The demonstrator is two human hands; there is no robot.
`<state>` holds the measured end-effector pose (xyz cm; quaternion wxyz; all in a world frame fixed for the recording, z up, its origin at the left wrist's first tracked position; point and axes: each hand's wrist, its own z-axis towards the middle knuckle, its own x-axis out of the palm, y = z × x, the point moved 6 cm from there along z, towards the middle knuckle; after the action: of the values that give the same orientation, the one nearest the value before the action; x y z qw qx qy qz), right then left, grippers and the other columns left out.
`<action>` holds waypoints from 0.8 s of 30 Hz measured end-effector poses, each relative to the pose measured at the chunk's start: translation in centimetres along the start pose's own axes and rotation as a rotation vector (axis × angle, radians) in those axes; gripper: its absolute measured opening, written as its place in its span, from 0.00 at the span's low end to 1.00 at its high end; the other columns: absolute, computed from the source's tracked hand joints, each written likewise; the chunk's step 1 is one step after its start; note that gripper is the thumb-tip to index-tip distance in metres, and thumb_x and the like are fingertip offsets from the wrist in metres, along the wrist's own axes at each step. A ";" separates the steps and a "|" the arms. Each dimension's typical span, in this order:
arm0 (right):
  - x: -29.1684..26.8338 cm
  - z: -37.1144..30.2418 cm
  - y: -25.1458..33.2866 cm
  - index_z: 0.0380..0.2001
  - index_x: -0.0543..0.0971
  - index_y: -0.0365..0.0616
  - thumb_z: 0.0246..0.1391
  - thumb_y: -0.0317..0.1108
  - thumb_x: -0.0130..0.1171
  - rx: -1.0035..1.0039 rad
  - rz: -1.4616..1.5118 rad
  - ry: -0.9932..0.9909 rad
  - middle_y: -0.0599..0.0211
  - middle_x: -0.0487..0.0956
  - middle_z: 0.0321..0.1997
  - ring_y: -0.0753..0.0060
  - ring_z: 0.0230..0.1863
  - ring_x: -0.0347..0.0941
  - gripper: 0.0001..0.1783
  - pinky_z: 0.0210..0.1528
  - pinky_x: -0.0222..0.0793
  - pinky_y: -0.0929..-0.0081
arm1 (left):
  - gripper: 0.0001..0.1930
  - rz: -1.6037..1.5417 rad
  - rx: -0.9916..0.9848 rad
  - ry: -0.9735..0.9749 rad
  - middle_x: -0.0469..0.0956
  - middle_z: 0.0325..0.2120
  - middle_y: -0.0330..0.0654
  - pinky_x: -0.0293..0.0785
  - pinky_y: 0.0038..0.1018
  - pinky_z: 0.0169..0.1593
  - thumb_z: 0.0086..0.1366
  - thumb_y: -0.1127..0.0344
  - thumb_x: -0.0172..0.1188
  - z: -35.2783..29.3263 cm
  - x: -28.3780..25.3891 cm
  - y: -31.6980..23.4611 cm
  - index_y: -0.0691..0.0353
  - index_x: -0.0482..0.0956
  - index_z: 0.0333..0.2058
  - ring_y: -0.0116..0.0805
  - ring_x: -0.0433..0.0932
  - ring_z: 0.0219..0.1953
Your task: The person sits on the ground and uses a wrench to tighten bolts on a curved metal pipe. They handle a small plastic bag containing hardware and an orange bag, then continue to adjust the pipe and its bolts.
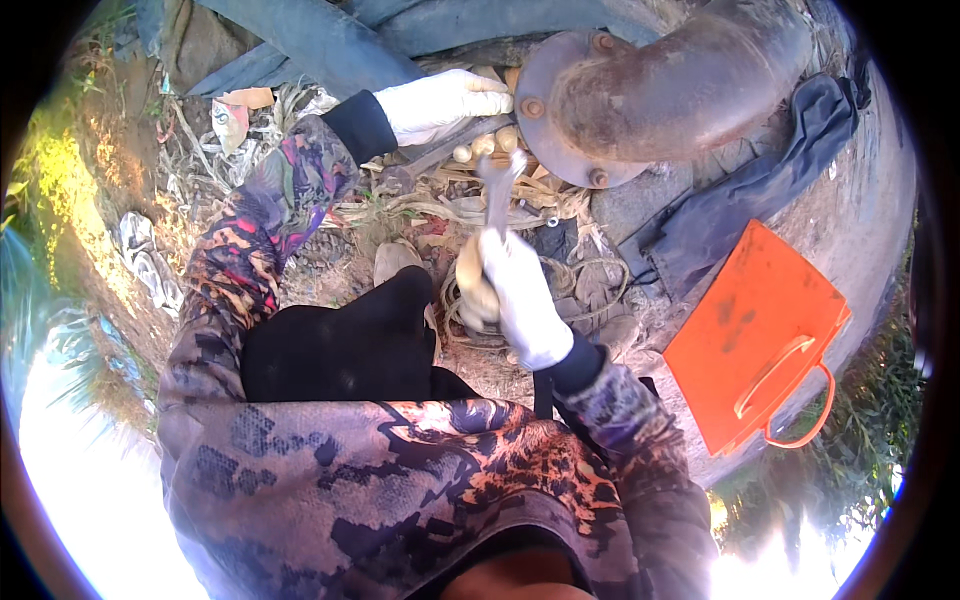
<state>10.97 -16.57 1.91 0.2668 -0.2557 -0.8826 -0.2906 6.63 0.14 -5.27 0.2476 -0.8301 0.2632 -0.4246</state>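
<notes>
My right hand (525, 300), in a white glove, is closed around a grey open-end wrench (497, 205). Its forked jaw points up toward the pipe flange and looks blurred. My left hand (440, 105), gloved in white too, reaches to the left edge of the round flange (548, 130), fingers stretched out and thumb hidden. The fingertips meet or nearly meet the flange rim. Rusty bolts (532, 107) sit on the flange face, which joins a curved rusty pipe (680, 95). Just below my left hand lies a dark grey bar (455, 143); I cannot tell whether I touch it.
An orange metal toolbox (755, 340) with handles stands at the right. Dark cloth (740, 205) lies between it and the pipe. Blue-grey flat hose (320, 45) crosses the back. Dry husks and stalks (410, 210) litter the ground, and a loop of cord (600, 290) lies near my right hand.
</notes>
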 end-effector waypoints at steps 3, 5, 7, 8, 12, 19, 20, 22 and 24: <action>2.0 2.7 1.4 0.27 0.67 0.48 0.66 0.51 0.38 -0.265 0.237 -0.075 0.81 0.53 0.12 0.84 0.13 0.46 0.21 0.20 0.51 0.79 | 0.14 0.064 0.021 -0.095 0.74 0.31 0.34 0.72 0.21 0.22 0.68 0.59 0.51 -0.3 -0.2 -0.2 0.64 0.74 0.44 0.21 0.72 0.28; 2.9 4.5 0.7 0.28 0.67 0.49 0.66 0.52 0.39 -0.340 0.352 -0.090 0.80 0.54 0.14 0.83 0.15 0.47 0.20 0.24 0.55 0.76 | 0.14 0.122 0.071 -0.111 0.76 0.35 0.38 0.73 0.23 0.34 0.68 0.60 0.50 0.6 -1.5 0.5 0.64 0.74 0.45 0.25 0.74 0.34; 3.7 6.1 0.7 0.29 0.67 0.50 0.65 0.53 0.40 -0.410 0.421 -0.072 0.79 0.55 0.17 0.81 0.19 0.51 0.20 0.31 0.60 0.73 | 0.14 0.184 0.234 -0.080 0.77 0.40 0.41 0.70 0.23 0.47 0.69 0.62 0.50 0.9 -1.5 0.1 0.65 0.74 0.47 0.26 0.73 0.42; 4.0 7.0 0.9 0.29 0.67 0.50 0.65 0.53 0.40 -0.410 0.477 0.027 0.77 0.59 0.20 0.77 0.23 0.55 0.20 0.38 0.63 0.70 | 0.14 0.250 0.198 -0.076 0.77 0.39 0.39 0.69 0.23 0.47 0.69 0.62 0.50 1.0 -1.9 0.3 0.66 0.74 0.46 0.25 0.72 0.42; 5.2 8.9 2.3 0.34 0.69 0.46 0.65 0.50 0.40 -0.490 0.669 0.030 0.69 0.69 0.31 0.71 0.34 0.64 0.19 0.45 0.64 0.64 | 0.13 0.484 0.203 0.024 0.75 0.35 0.34 0.67 0.21 0.44 0.68 0.62 0.52 0.8 -1.3 -1.4 0.66 0.75 0.43 0.22 0.69 0.38; -0.3 5.0 1.8 0.24 0.68 0.49 0.64 0.54 0.41 -0.202 0.182 -0.033 0.84 0.51 0.09 0.84 0.09 0.45 0.22 0.13 0.41 0.80 | 0.11 -0.066 -0.049 0.097 0.75 0.28 0.38 0.60 0.16 0.16 0.69 0.60 0.49 0.2 -0.3 0.4 0.61 0.73 0.41 0.20 0.68 0.23; -2.4 3.5 2.9 0.25 0.69 0.48 0.64 0.53 0.41 -0.068 -0.034 -0.013 0.83 0.52 0.10 0.85 0.10 0.45 0.22 0.12 0.39 0.81 | 0.10 0.038 -0.035 0.073 0.75 0.26 0.40 0.56 0.15 0.15 0.70 0.61 0.48 -0.4 -0.2 -0.3 0.61 0.72 0.40 0.19 0.64 0.19; -4.5 1.2 7.0 0.28 0.70 0.46 0.66 0.49 0.41 0.152 -0.224 -0.013 0.82 0.55 0.12 0.86 0.10 0.46 0.20 0.14 0.43 0.82 | 0.10 -0.045 -0.092 0.108 0.75 0.26 0.40 0.55 0.15 0.14 0.70 0.61 0.48 0.1 -0.1 -1.0 0.62 0.71 0.41 0.19 0.63 0.17; -4.9 1.0 7.9 0.28 0.69 0.46 0.66 0.48 0.41 0.181 -0.289 -0.036 0.82 0.55 0.12 0.86 0.11 0.48 0.19 0.15 0.46 0.84 | 0.11 0.040 -0.083 0.102 0.75 0.26 0.40 0.54 0.14 0.14 0.70 0.60 0.48 0.7 -0.1 -1.2 0.62 0.71 0.41 0.19 0.63 0.17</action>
<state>18.97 -11.86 1.13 0.2283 -0.1061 -0.9374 -0.2406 7.47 1.27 -4.95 0.2077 -0.8115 0.3093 -0.4501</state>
